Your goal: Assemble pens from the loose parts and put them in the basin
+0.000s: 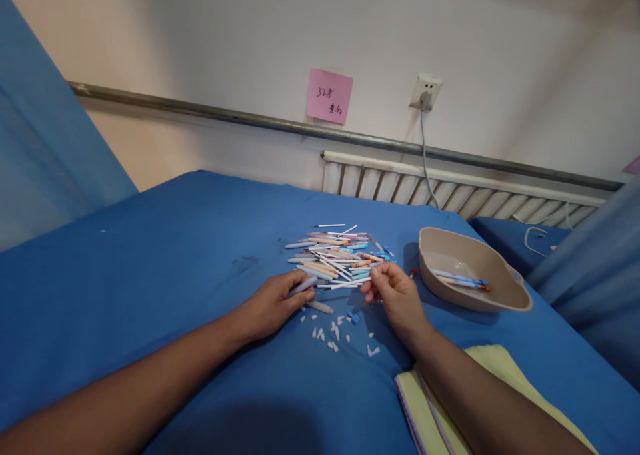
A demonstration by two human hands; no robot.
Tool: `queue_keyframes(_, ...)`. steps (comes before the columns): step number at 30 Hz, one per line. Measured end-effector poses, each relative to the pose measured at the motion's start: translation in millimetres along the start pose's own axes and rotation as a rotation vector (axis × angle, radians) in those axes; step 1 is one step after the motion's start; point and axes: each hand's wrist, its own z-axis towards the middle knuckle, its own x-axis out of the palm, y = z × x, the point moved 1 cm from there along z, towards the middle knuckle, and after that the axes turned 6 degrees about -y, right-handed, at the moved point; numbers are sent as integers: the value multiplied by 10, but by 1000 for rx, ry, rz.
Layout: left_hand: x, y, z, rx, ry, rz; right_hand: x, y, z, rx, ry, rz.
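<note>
In the head view, my left hand [280, 301] is closed round a grey-blue pen barrel [304, 285]. Another pale barrel [320, 306] lies just under its fingertips. My right hand [395, 298] pinches the end of a thin white pen refill [353, 283], which points left over the pile. Beyond both hands spreads a heap of pen parts [333, 255]: orange, grey and light-blue barrels mixed with white refills. Several small white scraps [334, 331] and a small blue piece [354, 317] lie on the cloth between my hands.
A beige plastic basin [505, 301] at the right holds a few pens [460, 279]. Under my right forearm lies a folded yellow cloth [493, 361]. The blue-covered table [165, 255] meets a wall with a radiator [390, 181], a metal rail [230, 113] and a plugged-in socket [426, 93].
</note>
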Motion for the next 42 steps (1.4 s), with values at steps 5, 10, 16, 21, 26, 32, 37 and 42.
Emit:
queue_keyframes(5,-1,9,3,0,8,0,-2,-2,-3,0,1,0)
queue_keyframes(10,1,27,2,-6,16,15,-8,-8,-4,-2,6,5)
queue_keyframes(16,3,32,9,-7,15,-6,6,3,-9,5,10,-3)
queue_keyframes(21,1,15,6,-17,28,-17,4,3,-3,10,4,1)
queue_keyframes(26,-4,7,4,-30,27,-26,-6,-7,1,0,-5,5)
queue_keyframes(32,-4,-4,3,-29,42,-44,-3,-1,-9,1,-1,10)
queue_keyframes(37,4,-5,0,-35,40,-43,2,-2,-7,-3,4,12)
queue_keyframes(42,3,-5,-5,-30,44,-51,7,-11,-9,1,7,7)
